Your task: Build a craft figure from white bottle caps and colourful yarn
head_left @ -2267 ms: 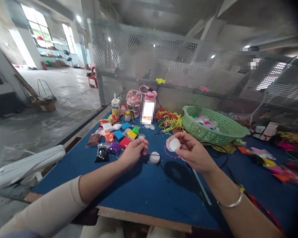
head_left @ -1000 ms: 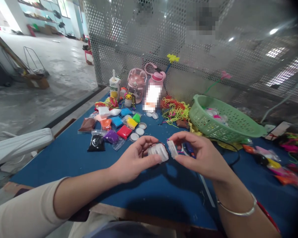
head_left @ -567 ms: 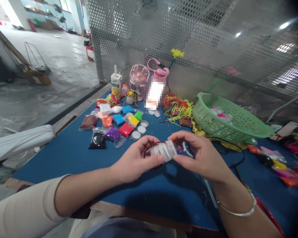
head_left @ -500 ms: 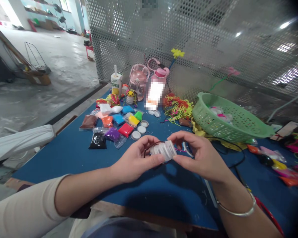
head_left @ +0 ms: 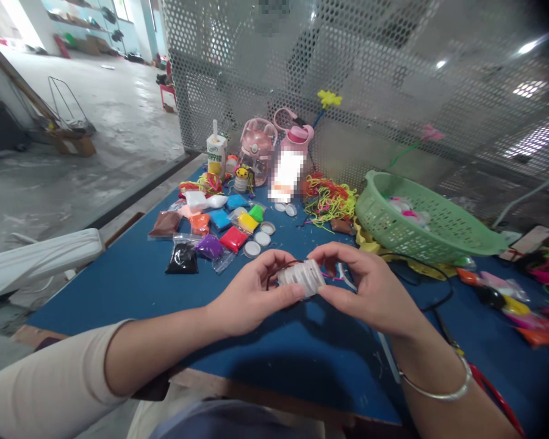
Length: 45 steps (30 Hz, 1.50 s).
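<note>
Beyond the disc stack (head_left: 302, 278) lie packets (head_left: 233, 239) left, basket (head_left: 388, 224) right — string (head_left: 332, 200) between, bottles (head_left: 257, 143) behind.

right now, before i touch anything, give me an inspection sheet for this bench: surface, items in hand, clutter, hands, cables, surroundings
Surface: blue tabletop, small pale specks on it.
Items in hand: stack of pale discs, held on its side between both hands.
Clutter: coloured packets, loose round discs, tangled bright cords, green basket with pieces inside.
Hands: left hand grips the stack's left part; right hand fingers its right end.
Cables: black loop right of the right hand; cable or cord, cannot tell.
Surroundings: perforated metal panel behind the table, open floor to the left.
</note>
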Tool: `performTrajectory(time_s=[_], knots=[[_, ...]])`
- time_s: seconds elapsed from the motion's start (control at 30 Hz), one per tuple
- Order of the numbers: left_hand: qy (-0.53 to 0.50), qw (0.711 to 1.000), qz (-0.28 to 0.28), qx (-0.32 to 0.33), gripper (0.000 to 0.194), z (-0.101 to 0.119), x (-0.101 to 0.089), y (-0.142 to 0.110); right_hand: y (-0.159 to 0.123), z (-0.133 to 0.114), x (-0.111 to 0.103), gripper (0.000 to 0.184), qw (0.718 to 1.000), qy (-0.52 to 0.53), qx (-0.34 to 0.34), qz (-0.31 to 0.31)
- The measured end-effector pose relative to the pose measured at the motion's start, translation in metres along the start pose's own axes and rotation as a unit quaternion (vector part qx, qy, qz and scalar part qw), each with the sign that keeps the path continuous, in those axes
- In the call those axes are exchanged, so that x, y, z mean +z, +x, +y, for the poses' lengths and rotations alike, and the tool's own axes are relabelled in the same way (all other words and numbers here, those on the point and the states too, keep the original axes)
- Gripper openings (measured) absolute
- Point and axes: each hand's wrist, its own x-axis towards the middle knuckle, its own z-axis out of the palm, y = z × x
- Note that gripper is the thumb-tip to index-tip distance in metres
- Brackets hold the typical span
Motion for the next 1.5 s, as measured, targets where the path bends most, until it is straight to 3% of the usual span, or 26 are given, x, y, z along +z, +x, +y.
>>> performTrajectory(time_s=[0.1,0.23,0.37,0.47,0.53,0.63,0.77,0.9,0.97,1.03,1.13,1.3,1.4,1.5], knots=[[-0.065,0.998,0.001,-0.014,0.039,0.001,0.001,0.002,-0.001,0.005,-0.003,0.042,1.0,0.019,0.006,0.008],[-0.185,0.981,-0.012,-0.06,0.044,0.004,0.003,0.001,-0.002,0.012,-0.011,0.071,0.988,0.109,-0.01,0.109],[-0.206,0.977,-0.028,-0.058,0.043,0.007,0.004,-0.002,-0.001,0.007,-0.014,0.052,0.982,0.136,0.006,0.13],[-0.141,0.989,-0.035,0.008,0.047,0.009,0.003,-0.003,-0.004,-0.004,-0.006,0.031,0.977,0.164,0.067,0.114],[-0.09,0.994,-0.025,0.051,0.048,0.01,0.004,-0.003,-0.01,-0.012,0.006,0.028,0.965,0.222,0.118,0.081],[-0.006,0.996,-0.024,0.08,0.051,0.012,0.008,-0.005,-0.027,-0.021,0.033,0.03,0.905,0.389,0.162,0.051],[0.077,0.991,-0.05,0.096,0.074,0.011,0.017,-0.012,-0.05,-0.028,0.07,0.028,0.79,0.574,0.161,0.142],[0.194,0.968,-0.071,0.143,0.099,0.018,0.021,-0.02,-0.062,-0.028,0.083,0.025,0.747,0.598,0.144,0.252],[0.264,0.945,-0.068,0.18,0.102,0.028,0.022,-0.024,-0.066,-0.026,0.082,0.023,0.75,0.583,0.134,0.281],[0.334,0.92,-0.051,0.2,0.097,0.04,0.024,-0.029,-0.07,-0.024,0.081,0.018,0.774,0.552,0.111,0.29],[0.444,0.873,-0.037,0.197,0.093,0.055,0.031,-0.035,-0.076,-0.024,0.079,0.009,0.813,0.505,0.062,0.284],[0.552,0.804,-0.063,0.212,0.095,0.063,0.044,-0.035,-0.083,-0.024,0.078,0.01,0.841,0.464,0.026,0.279],[0.558,0.799,-0.067,0.215,0.094,0.062,0.047,-0.033,-0.085,-0.021,0.077,0.011,0.845,0.454,0.029,0.282],[0.523,0.824,-0.055,0.21,0.092,0.059,0.049,-0.031,-0.087,-0.02,0.076,0.011,0.84,0.462,0.037,0.281]])
